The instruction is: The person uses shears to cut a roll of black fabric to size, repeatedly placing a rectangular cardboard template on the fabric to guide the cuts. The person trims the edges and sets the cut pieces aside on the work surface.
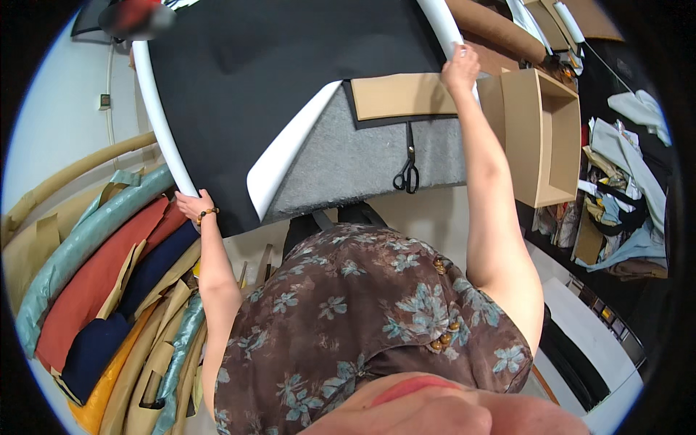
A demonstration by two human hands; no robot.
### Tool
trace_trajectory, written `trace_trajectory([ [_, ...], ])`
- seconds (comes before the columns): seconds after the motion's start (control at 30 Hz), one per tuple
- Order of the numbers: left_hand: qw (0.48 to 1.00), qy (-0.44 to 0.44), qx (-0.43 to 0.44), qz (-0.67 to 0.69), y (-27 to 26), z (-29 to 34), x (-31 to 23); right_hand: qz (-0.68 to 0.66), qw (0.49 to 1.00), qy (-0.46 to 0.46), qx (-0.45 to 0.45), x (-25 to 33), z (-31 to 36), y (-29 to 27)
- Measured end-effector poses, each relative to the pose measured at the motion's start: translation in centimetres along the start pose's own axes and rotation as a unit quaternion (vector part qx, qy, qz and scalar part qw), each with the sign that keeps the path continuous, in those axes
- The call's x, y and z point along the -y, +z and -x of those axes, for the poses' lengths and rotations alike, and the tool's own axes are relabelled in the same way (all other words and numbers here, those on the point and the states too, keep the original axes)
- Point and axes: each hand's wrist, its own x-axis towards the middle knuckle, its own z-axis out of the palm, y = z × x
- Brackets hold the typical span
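Note:
A wide black sheet (290, 43) with a white underside covers most of the grey felt-topped table (326, 170). Its left and right edges curl up and show white. My left hand (196, 206), wearing a beaded bracelet, is closed on the near end of the left curled edge. Farther off, my right hand (462, 69) grips the curled right edge. One near corner of the sheet is folded back, its white side up. Beside the fold, a tan rectangular board (402, 97) lies on a smaller black piece. Black-handled scissors (408, 170) rest nearer me, blades under that piece.
Several rolls of material, including a teal roll (94, 246) and a red roll (109, 283), lean left of the table. An open tan box (533, 138) stands to the right, before a heap of scraps (623, 196). A brown roll (500, 29) lies at the far right.

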Motion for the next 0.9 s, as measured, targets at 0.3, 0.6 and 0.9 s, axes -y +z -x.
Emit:
trace_trajectory([
  [0.3, 0.939, 0.275, 0.044, 0.2, 1.2, 7.8, -6.0, -0.613, 0.48, 0.602, 0.178, 3.3, 16.3, 5.5],
  [0.6, 0.888, 0.272, 0.286, 0.238, 1.5, 9.1, -9.2, -0.563, 0.473, 0.669, 0.107, 6.2, 15.1, 7.2],
  [0.9, 0.878, 0.258, 0.404, -0.004, 2.2, 10.7, -11.1, -0.653, 0.586, 0.469, 0.1, 1.4, 3.4, -9.0],
])
